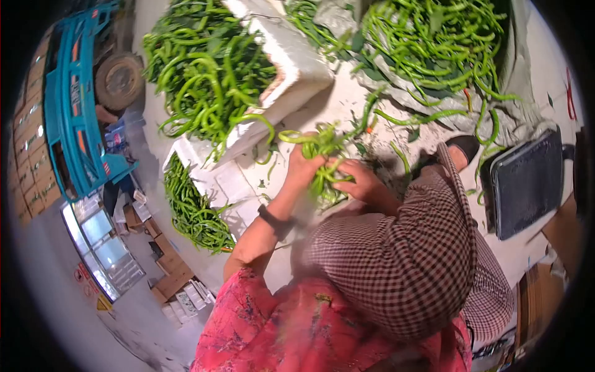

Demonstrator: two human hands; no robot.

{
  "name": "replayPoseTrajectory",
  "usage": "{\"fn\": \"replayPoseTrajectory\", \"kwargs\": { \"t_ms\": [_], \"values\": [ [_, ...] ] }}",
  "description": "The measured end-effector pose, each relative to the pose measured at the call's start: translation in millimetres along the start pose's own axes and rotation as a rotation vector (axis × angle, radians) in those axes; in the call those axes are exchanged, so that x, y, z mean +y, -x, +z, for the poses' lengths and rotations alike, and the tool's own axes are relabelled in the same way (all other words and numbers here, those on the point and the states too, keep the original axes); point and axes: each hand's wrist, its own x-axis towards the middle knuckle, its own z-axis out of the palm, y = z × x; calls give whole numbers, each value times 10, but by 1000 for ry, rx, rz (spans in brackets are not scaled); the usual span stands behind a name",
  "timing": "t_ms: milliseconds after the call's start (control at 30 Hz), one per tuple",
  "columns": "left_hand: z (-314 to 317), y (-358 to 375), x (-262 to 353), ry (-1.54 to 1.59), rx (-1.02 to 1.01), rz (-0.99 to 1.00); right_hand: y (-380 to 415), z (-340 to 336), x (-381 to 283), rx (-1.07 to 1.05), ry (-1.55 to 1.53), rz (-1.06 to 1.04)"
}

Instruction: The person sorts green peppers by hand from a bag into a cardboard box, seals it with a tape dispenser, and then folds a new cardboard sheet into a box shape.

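A loose bunch of long green chili peppers (323, 149) is between my two hands, above the floor. My left hand (302, 166), with a dark band on its wrist, has its fingers closed around the bunch from the left. From the right, my right hand (361, 180) curls its fingers onto the same peppers; its forearm is hidden behind my checked trouser leg. Just past my hands, a heap of green chili peppers (207, 80) overflows a white foam box (304, 80). A second foam box with more chili peppers (192, 208) stands nearer on the left.
At the upper right, a big pale sack (514, 118) holds many chili peppers (434, 43). A dark flat-topped platform (527, 183) lies to the right. Stray peppers and leaf bits litter the floor by my foot (463, 150). A blue truck (77, 99) and cardboard boxes (170, 263) stand left.
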Motion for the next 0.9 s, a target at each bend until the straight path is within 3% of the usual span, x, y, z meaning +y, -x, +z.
{"fn": "replayPoseTrajectory", "kwargs": {
  "t_ms": [33, 100, 133, 167, 233, 267, 300, 367, 400, 433, 500, 567, 600, 667, 700, 733, 767, 800, 833, 867, 900],
  "values": [
    [-84, 142, 194, -296, -35, 106, 24, -52, -62, -19, 158, -98],
    [-272, 443, 651, -272, -49, 153, 172, -89, -105, 62, -8, 71],
    [-434, 545, 831, -302, -50, 193, 233, -114, -142, 49, -128, 291],
    [-638, 581, 918, -291, -9, 387, 292, -131, -77, 67, -75, 274],
    [-1037, 614, 1312, -477, 174, 620, 415, -126, 164, 19, -154, 451],
    [-1215, 535, 1496, -624, 308, 601, 458, -136, 149, 19, -149, 449],
    [-1233, 577, 1802, -513, 281, 525, 514, -147, 108, 19, -241, 508],
    [-1548, 199, 1667, -354, 302, 844, 644, -153, 89, 31, -375, 602],
    [-1804, -77, 1608, -766, 447, 796, 710, -170, 87, 21, -372, 616],
    [-2074, -475, 1322, -1053, 410, 930, 776, -194, 87, 11, -369, 629],
    [-2283, -979, 494, -1157, 537, 812, 958, -246, 132, -11, -290, 630],
    [-2240, -969, 543, -1004, 455, 934, 1265, -410, 223, 4, -87, 608],
    [-2213, -848, 690, -948, 287, 740, 1468, -488, 291, 20, 43, 594],
    [-2435, -873, 674, -598, -4, 639, 1852, -669, 400, 67, 288, 574],
    [-2666, -817, 688, -749, -36, 687, 2027, -718, 431, 88, 385, 563],
    [-2670, -642, 853, -642, -52, 509, 2132, -800, 393, 116, 468, 564],
    [-2791, -575, 837, -967, 207, 601, 2177, -891, 291, 144, 545, 554],
    [-2750, -447, 929, -1013, 324, 652, 2180, -1040, 23, 214, 568, 580],
    [-2399, -116, 1117, -973, 495, 697, 2106, -1177, -379, 168, 659, 639],
    [-2194, 52, 1182, -882, 507, 756, 2111, -1323, -650, 121, 744, 703],
    [-1983, 154, 1174, -786, 522, 808, 2243, -1508, -641, 312, 721, 757]
  ]
}}
